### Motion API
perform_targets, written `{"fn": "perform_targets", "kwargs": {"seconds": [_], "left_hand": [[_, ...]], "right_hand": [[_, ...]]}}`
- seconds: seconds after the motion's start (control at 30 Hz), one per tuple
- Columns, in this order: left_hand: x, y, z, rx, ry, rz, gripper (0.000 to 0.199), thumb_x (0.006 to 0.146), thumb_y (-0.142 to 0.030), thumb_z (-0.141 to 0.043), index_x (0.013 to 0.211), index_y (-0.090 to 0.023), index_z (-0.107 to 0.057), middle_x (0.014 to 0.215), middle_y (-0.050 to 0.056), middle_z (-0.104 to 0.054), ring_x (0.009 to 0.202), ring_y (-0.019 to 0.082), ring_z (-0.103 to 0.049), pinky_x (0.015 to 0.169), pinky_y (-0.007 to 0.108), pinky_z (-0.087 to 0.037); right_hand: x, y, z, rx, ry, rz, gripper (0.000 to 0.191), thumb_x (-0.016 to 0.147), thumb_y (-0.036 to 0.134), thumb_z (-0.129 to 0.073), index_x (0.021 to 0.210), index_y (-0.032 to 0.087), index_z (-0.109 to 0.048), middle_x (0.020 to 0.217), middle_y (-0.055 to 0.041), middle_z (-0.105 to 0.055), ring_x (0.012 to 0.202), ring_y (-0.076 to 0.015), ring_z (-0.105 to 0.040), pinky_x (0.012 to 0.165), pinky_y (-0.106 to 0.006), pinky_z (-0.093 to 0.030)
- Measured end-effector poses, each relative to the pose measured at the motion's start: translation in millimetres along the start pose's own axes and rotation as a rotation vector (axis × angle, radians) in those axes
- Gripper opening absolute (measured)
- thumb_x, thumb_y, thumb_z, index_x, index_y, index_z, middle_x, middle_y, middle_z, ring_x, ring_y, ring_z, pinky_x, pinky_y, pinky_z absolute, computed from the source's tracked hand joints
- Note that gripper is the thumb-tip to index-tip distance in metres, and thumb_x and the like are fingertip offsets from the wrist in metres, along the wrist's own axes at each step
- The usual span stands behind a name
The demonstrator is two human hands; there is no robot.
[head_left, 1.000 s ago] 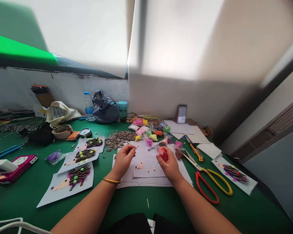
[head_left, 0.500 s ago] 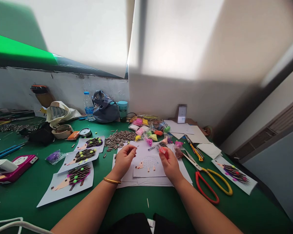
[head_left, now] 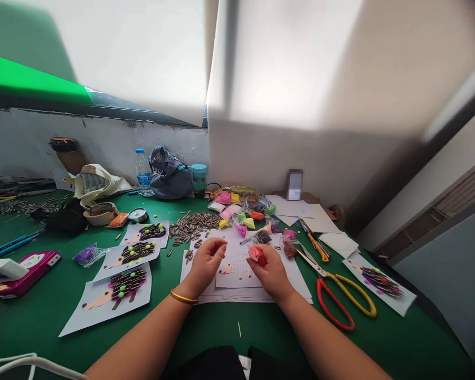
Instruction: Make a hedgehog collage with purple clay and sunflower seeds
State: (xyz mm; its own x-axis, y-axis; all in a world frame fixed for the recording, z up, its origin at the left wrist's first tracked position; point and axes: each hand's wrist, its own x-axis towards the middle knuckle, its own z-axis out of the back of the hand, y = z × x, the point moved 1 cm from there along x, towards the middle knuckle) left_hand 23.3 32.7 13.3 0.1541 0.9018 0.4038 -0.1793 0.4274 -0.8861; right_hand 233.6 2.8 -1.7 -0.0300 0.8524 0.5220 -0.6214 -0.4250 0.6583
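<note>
My right hand point(head_left: 272, 272) is closed around a small red packet of modelling clay point(head_left: 257, 255) in clear plastic, held over the right part of the paper. To its left, my left hand point(head_left: 206, 263) is raised with thumb and fingers curled together; what they hold, if anything, is too small to make out. Below and between the hands lies a sheet with a hedgehog drawing point(head_left: 237, 269), its face and feet pinkish and its body dotted. Part of the drawing is covered by my right hand. Several sunflower seeds point(head_left: 189, 256) rest on the paper beside my left hand.
Several finished hedgehog pictures point(head_left: 129, 287) lie at left, another point(head_left: 376, 279) at far right. Large scissors point(head_left: 336, 290) lie open right of my hand. Behind are a seed pile point(head_left: 192, 226), bagged clay point(head_left: 241, 211), and a propped phone point(head_left: 295, 186). A toothpick point(head_left: 239, 330) lies in front.
Both hands have moved slightly, my right hand leftward with the red packet, so they are closer together. More of the packet shows now, and it covers more of the drawing.
</note>
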Motion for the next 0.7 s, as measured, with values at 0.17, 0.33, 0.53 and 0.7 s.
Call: {"fn": "perform_targets", "kwargs": {"seconds": [0.17,0.33,0.53,0.7], "left_hand": [[-11.7,-14.2,-9.1,0.159,0.098,-0.264,0.010,0.092,-0.024,-0.056,0.099,-0.022,-0.063,0.101,0.005,-0.055,0.085,0.015,-0.057,0.076,0.030,-0.052],[-17.8,-21.5,-14.1,0.250,0.145,-0.396,0.020,0.091,-0.018,-0.056,0.109,-0.024,-0.061,0.103,0.005,-0.054,0.097,0.018,-0.056,0.087,0.035,-0.051],[-18.4,-23.4,-14.7,0.298,0.168,-0.396,0.023,0.091,-0.018,-0.056,0.112,-0.025,-0.061,0.103,0.005,-0.055,0.097,0.019,-0.056,0.087,0.036,-0.051],[-18.6,-23.4,-14.3,0.298,0.182,-0.376,0.013,0.091,-0.024,-0.058,0.104,-0.024,-0.061,0.102,0.006,-0.055,0.096,0.020,-0.056,0.087,0.037,-0.051]], "right_hand": [[-1.7,13.4,0.6,-0.033,0.052,0.126,0.023,0.093,0.041,-0.053,0.100,0.023,-0.064,0.093,-0.0047,-0.069,0.092,-0.0230,-0.061,0.088,-0.038,-0.039],[-2.1,17.5,1.3,-0.063,0.068,0.185,0.023,0.096,0.037,-0.049,0.105,0.023,-0.065,0.098,-0.0042,-0.071,0.095,-0.0216,-0.062,0.089,-0.037,-0.037],[-2.6,18.5,-0.5,-0.108,0.095,0.221,0.026,0.089,0.033,-0.059,0.112,0.024,-0.065,0.104,-0.0042,-0.072,0.098,-0.0229,-0.062,0.093,-0.039,-0.036],[-4.8,21.3,-1.8,-0.135,0.113,0.221,0.039,0.087,0.028,-0.056,0.126,0.021,-0.057,0.107,-0.0079,-0.072,0.096,-0.0249,-0.063,0.095,-0.044,-0.037]]}}
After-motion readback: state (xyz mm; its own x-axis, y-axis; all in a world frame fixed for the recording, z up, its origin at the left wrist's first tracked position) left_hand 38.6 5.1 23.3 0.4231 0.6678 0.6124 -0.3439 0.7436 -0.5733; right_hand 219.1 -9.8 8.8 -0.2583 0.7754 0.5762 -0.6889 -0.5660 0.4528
